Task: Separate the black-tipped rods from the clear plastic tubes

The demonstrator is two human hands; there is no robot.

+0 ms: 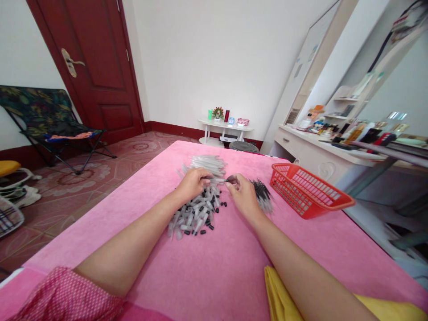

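My left hand (195,183) pinches a thin translucent tube that looks like a pen barrel (218,181). At its other end, the thumb and fingers of my right hand (243,195) close on a small dark piece; whether this is joined to the barrel I cannot tell. Beyond my hands lies a stack of similar clear barrels (209,164). Below my left hand spreads a pile of short translucent caps (194,216), with small black plugs (203,232) scattered among and beside them. A bundle of thin pieces with black ends (262,192) rests right of my right hand.
A red plastic basket (307,189) stands at the right on the pink table cover (214,276). Yellow cloth (284,296) lies under my right forearm. A cluttered dresser (310,145) is at the right, a folding chair (50,116) at the left.
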